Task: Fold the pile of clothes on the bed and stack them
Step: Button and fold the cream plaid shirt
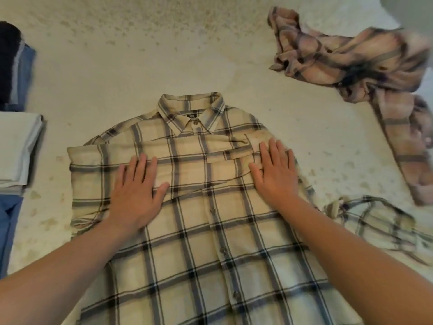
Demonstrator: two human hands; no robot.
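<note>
Cream plaid button-up shirt (206, 221) spread face-up on bedspread (121, 66), left hand (137, 192) and right hand (274, 172) flat, fingers straight, pressing its chest, gripping nothing; collar label unreadable; folded stacks (16, 146) left of left hand; crumpled pink plaid shirt (346, 59) beyond right hand; bare bedspread ahead.

A cream plaid shirt (199, 207) with dark grey checks lies flat on the bed (140, 55), front up and buttoned, collar at the far end, its left sleeve folded across the chest. At the far right lies a crumpled pinkish plaid shirt (351, 57). Folded clothes (16, 137), in white, blue and dark cloth, sit at the left edge.
</note>
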